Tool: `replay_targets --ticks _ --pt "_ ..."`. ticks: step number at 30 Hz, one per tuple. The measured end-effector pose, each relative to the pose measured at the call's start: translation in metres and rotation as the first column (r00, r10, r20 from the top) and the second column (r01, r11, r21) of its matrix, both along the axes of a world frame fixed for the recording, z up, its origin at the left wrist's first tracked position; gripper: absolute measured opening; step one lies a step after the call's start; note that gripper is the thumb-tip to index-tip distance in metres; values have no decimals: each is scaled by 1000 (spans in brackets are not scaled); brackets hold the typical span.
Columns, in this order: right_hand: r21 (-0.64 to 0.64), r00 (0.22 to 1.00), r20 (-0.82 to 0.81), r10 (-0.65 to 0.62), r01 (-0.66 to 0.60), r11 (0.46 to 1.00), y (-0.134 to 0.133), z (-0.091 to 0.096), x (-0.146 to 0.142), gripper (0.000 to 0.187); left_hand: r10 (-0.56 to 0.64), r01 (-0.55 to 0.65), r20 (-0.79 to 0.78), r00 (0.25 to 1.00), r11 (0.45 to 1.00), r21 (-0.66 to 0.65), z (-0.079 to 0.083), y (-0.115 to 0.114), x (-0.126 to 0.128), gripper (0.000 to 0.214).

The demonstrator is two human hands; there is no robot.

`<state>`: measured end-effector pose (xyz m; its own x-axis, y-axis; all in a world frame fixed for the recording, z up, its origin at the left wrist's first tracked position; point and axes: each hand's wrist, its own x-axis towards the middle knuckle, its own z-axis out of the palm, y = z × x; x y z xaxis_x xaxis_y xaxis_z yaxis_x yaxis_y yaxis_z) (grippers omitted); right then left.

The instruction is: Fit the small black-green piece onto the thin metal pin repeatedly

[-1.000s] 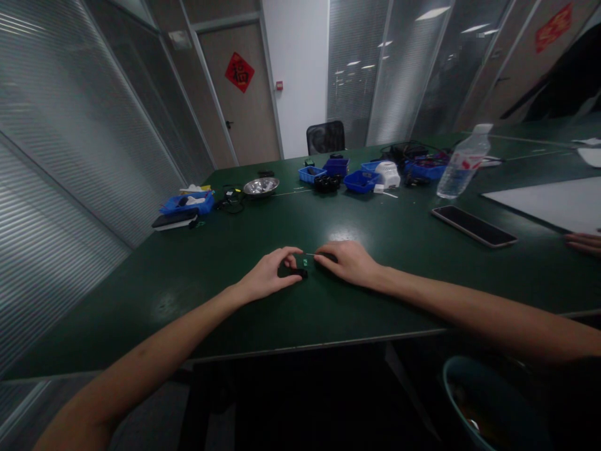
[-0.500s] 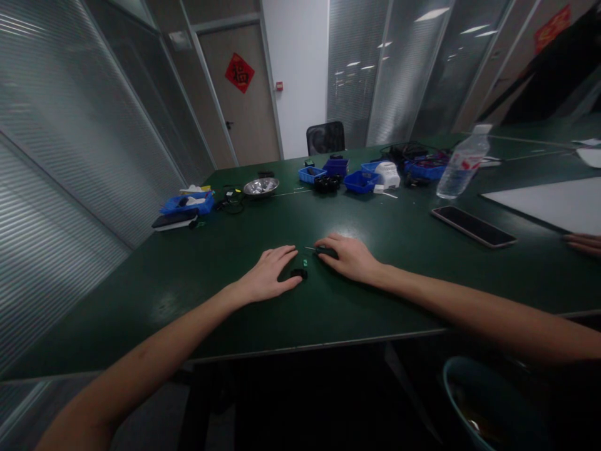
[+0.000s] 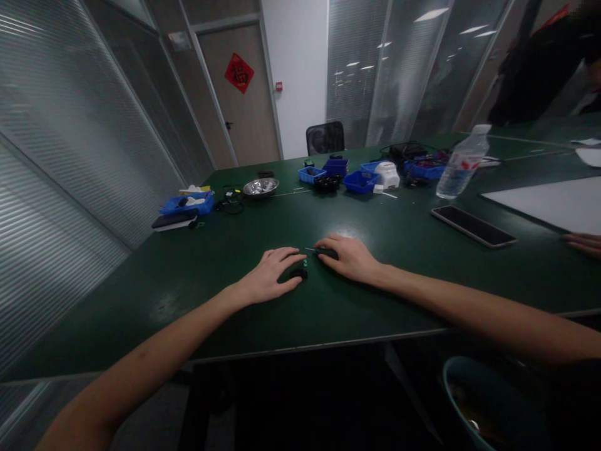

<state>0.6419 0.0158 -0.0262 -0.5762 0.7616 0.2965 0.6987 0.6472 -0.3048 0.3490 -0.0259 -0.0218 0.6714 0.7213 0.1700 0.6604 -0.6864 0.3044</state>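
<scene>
My right hand [image 3: 350, 258] rests on the green table with its fingers wrapped round the dark handle of a small screwdriver [image 3: 327, 252]. The thin metal shaft points left. Across from it, my left hand [image 3: 270, 275] lies with thumb and fingers apart. A small black part [image 3: 299, 274] sits beside its thumb; whether they touch I cannot tell. Close to the index fingertip is a tiny green piece [image 3: 305, 263], between the two hands. Both small parts are too small to identify further.
On the right lie a phone [image 3: 473, 226] and a tilted-looking water bottle [image 3: 462, 164]. Blue trays [image 3: 360, 182], a metal bowl [image 3: 261, 188] and cables stand farther back. Another person's hand [image 3: 585, 243] is at the right edge, by a white board [image 3: 549, 200].
The index finger of my left hand has reached a little right, toward the green piece. My right hand and the screwdriver have stayed put. A dark-clothed person at the far right has shifted.
</scene>
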Motion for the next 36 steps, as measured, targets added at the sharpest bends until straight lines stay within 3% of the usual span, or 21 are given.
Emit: replay_targets --ticks 9,20,28,36 --pt "11 1000 5 -12 12 1000 2 -3 -1 31 -4 2 53 999 999 40 -3 1 0 49" --pt "-7 1000 6 -5 5 1000 2 -2 0 31 42 -40 112 993 999 -21 -3 1 0 48" --pt "-17 1000 2 -3 3 1000 2 -1 0 32 102 -103 91 991 995 8 -2 1 2 45" --pt "-16 1000 4 -5 5 1000 2 0 0 32 78 -79 72 994 997 2 -3 0 2 42"
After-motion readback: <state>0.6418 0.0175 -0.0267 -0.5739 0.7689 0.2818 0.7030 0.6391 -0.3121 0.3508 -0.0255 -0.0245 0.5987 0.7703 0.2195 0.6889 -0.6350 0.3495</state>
